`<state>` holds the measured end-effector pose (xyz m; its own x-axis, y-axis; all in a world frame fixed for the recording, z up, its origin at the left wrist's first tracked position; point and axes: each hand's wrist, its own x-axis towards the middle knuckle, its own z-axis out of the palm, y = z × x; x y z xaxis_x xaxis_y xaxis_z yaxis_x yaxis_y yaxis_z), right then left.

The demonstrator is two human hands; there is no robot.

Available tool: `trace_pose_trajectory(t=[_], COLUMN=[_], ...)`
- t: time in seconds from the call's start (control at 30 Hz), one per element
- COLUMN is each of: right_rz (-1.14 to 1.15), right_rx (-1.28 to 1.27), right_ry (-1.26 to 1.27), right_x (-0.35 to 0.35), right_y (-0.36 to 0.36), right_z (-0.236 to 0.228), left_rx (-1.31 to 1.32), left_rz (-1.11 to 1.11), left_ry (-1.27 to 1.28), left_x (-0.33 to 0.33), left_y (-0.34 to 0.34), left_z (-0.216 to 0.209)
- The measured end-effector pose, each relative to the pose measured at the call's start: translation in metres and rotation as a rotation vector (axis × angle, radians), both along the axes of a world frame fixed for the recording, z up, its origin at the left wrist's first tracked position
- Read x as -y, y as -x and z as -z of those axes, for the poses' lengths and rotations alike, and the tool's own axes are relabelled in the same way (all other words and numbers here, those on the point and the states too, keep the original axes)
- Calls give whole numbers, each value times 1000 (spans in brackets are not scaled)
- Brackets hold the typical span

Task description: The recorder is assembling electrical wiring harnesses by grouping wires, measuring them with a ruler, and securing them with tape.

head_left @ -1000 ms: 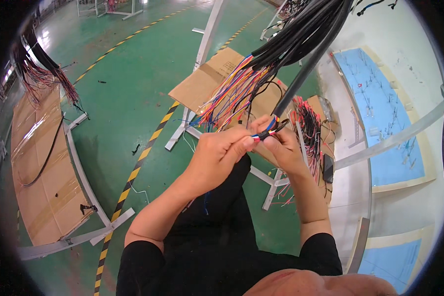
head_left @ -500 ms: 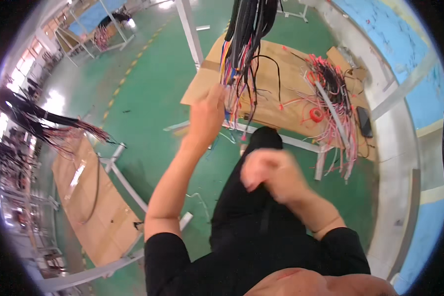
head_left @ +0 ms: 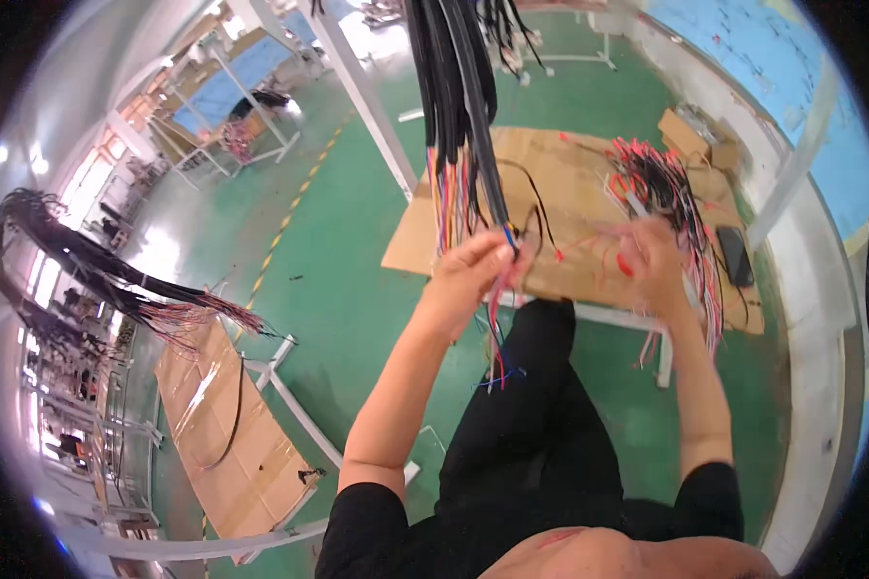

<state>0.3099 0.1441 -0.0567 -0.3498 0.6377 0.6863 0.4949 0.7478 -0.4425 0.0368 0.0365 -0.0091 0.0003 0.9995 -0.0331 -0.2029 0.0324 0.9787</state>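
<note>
My left hand (head_left: 468, 280) is closed round the lower end of a black-sleeved wire bundle (head_left: 490, 179). Pink, red and blue loose wires (head_left: 498, 352) dangle below its fingers. Beside it hang more black-sleeved bundles (head_left: 439, 96) with multicoloured wire ends (head_left: 449, 198). My right hand (head_left: 658, 265) is over the cardboard-topped table, at a red roll of tape (head_left: 625, 262). Motion blurs its fingers, so whether it grips the roll cannot be made out. Close by lies a pile of black, pink and red wires (head_left: 671, 188), partly hidden by that hand.
A cardboard sheet (head_left: 406, 246) covers the table. A black phone-like slab (head_left: 735, 256) and an open cardboard box (head_left: 690, 135) lie at its right. White frame posts (head_left: 362, 96) rise at the back. More cable bundles (head_left: 97, 265) hang at left above another cardboard-covered stand (head_left: 246, 463).
My left hand has taken hold of one bundle and drawn its wire ends nearer. My right hand has moved from above my leg, right and forward to the red tape roll. The view has shifted.
</note>
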Motion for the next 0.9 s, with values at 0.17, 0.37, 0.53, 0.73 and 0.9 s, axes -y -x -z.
trace_pose_trajectory(t=[0.17, 0.37, 0.53, 0.73, 0.9], right_rz=[-939, -792, -405, -951, -977], right_rx=[148, 468, -527, -904, -960], right_ry=[-216, -103, 625, 1247, 1396], right_x=[129, 127, 42, 18, 22], right_y=[2, -40, 9, 6, -3], right_z=[-107, -141, -72, -84, -101], left_rx=[-144, -161, -262, -1275, -1788], left_rz=[34, 77, -88, -230, -193], left_ry=[-111, -139, -275, -1208, -1544], left_x=[-13, -35, -22, -29, -80], left_y=[-29, -68, -95, -83, -60], left_z=[-11, -26, -49, -91, -132])
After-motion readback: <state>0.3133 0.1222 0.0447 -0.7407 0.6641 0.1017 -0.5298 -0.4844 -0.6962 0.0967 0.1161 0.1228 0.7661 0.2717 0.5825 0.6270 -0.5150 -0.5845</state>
